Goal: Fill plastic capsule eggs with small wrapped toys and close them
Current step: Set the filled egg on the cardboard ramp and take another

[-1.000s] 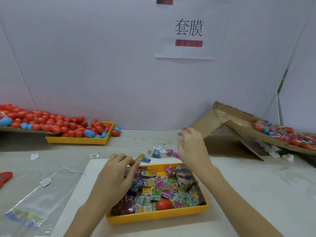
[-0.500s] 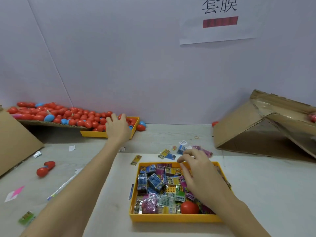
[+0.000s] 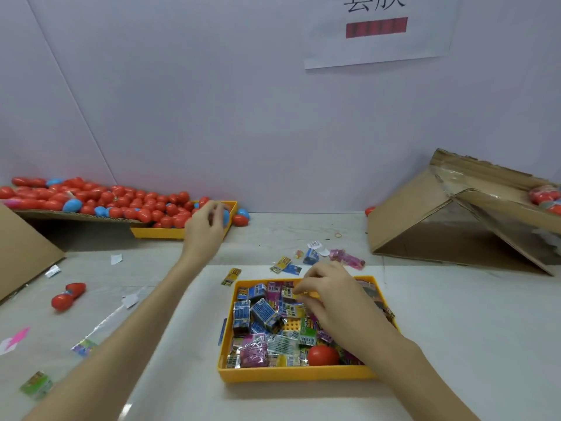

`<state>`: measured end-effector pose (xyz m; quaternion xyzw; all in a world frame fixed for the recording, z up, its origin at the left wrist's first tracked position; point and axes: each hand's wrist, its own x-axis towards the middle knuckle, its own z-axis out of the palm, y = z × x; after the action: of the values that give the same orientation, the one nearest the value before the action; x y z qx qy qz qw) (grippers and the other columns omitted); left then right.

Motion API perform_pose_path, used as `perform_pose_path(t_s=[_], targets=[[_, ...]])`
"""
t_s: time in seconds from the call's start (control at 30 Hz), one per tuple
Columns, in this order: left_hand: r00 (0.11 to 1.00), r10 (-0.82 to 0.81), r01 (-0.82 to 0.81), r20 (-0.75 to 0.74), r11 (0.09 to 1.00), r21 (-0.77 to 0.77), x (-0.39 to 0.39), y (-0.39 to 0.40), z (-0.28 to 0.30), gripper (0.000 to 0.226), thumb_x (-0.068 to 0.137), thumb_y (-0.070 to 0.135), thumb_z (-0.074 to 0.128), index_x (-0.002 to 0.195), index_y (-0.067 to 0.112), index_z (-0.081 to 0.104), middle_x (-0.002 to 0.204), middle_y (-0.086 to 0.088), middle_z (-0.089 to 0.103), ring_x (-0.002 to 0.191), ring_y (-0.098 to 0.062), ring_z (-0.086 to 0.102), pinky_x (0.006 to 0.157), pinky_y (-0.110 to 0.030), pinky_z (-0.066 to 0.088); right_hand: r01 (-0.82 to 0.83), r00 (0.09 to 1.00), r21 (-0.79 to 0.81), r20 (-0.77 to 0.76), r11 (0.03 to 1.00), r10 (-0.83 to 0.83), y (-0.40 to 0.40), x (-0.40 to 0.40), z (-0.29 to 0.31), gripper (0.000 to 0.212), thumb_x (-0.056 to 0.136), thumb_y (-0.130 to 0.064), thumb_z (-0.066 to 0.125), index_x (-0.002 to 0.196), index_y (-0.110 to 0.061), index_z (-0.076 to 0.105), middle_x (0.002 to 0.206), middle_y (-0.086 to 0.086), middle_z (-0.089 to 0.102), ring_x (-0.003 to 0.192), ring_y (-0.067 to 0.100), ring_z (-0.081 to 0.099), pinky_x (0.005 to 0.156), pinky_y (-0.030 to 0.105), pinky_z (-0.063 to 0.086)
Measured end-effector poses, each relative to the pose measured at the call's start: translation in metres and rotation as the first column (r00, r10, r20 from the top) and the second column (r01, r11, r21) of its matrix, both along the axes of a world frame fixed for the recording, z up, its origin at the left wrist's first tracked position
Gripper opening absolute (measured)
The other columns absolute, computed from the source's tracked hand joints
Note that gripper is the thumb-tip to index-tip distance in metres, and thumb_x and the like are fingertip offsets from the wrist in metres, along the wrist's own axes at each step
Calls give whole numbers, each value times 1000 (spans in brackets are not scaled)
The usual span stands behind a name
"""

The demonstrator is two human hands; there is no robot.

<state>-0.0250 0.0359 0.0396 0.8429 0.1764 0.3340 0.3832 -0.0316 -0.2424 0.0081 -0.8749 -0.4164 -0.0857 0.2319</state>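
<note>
A yellow tray (image 3: 299, 373) in front of me holds several small wrapped toys (image 3: 264, 315) and one red egg half (image 3: 322, 355). My right hand (image 3: 334, 296) reaches into it, fingers curled and pinching a small yellow wrapped toy. At the far left, a pile of red and blue capsule eggs (image 3: 121, 202) spills from a cardboard ramp into a second yellow tray (image 3: 158, 233). My left hand (image 3: 206, 226) is over that tray's right end, fingers curled round a blue capsule egg (image 3: 226, 216).
A slanted cardboard box (image 3: 455, 220) with more eggs stands at the right. An opened red egg (image 3: 67, 295) lies on the table at the left, beside a cardboard flap (image 3: 21, 253). Loose wrappers (image 3: 312, 259) and paper scraps are scattered behind the near tray.
My left hand went from the near tray out to the egg tray and has closed on a blue egg. My right hand dropped into the toy tray and pinched a toy.
</note>
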Motion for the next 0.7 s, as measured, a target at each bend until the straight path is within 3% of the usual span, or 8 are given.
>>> perform_pose_path(t_s=[0.07, 0.13, 0.17, 0.3, 0.4, 0.57, 0.7], targets=[[990, -126, 140, 62, 902, -409, -22, -32, 0, 28, 109, 23, 49, 115, 4, 69, 106, -14, 70, 88, -25, 69, 70, -27, 58, -8, 1000, -55, -9, 998, 8, 1, -4, 1, 28, 98, -48, 64, 119, -34, 75, 113, -12, 55, 112, 12, 41, 101, 29, 40], [961, -232, 273, 150, 719, -639, -45, -57, -4, 36, 102, 38, 58, 114, 7, 71, 111, -13, 72, 95, -24, 74, 78, -24, 60, -2, 1000, -103, -11, 995, 1, 2, -7, 1, 30, 93, -53, 67, 114, -34, 76, 111, -12, 54, 111, 12, 40, 96, 27, 36], [947, -265, 319, 184, 681, -659, -55, -66, -8, 38, 95, 44, 64, 112, 11, 73, 111, -11, 73, 100, -24, 75, 84, -28, 60, 0, 1000, -120, -5, 993, -1, 2, -8, 2, 29, 93, -52, 67, 113, -34, 76, 112, -11, 55, 110, 12, 40, 93, 27, 34], [909, -371, 409, 189, 713, -569, -75, -79, -14, 28, 88, 40, 77, 110, 23, 74, 107, -8, 77, 108, -21, 74, 101, -41, 51, -6, 999, -138, 41, 990, 11, 3, -7, 3, 27, 102, -44, 59, 119, -31, 75, 115, -8, 62, 109, 14, 44, 93, 28, 36], [867, -394, 492, 306, 573, -656, -79, -78, -11, 32, 96, 35, 67, 116, 11, 71, 109, -18, 75, 108, -33, 74, 97, -39, 59, -9, 997, -83, 76, 996, 15, 3, -6, 1, 27, 105, -38, 55, 118, -27, 75, 113, -8, 65, 107, 14, 48, 96, 28, 39], [873, -438, 472, 214, 647, -599, -81, -81, -10, 31, 106, 33, 50, 119, 11, 69, 109, -14, 77, 92, -25, 73, 75, -25, 60, 5, 992, -23, 122, 1000, -2, 4, -6, -2, 19, 99, -39, 64, 105, -25, 76, 106, -9, 66, 104, 13, 48, 95, 29, 41], [833, -473, 509, 287, 453, -732, -81, -81, -9, 26, 106, 15, 51, 119, -1, 66, 119, -26, 71, 105, -32, 74, 82, -28, 61, 27, 997, 37, 75, 999, -30, 0, -4, 0, 18, 98, -38, 67, 105, -26, 78, 106, -8, 63, 104, 13, 44, 88, 25, 40]])
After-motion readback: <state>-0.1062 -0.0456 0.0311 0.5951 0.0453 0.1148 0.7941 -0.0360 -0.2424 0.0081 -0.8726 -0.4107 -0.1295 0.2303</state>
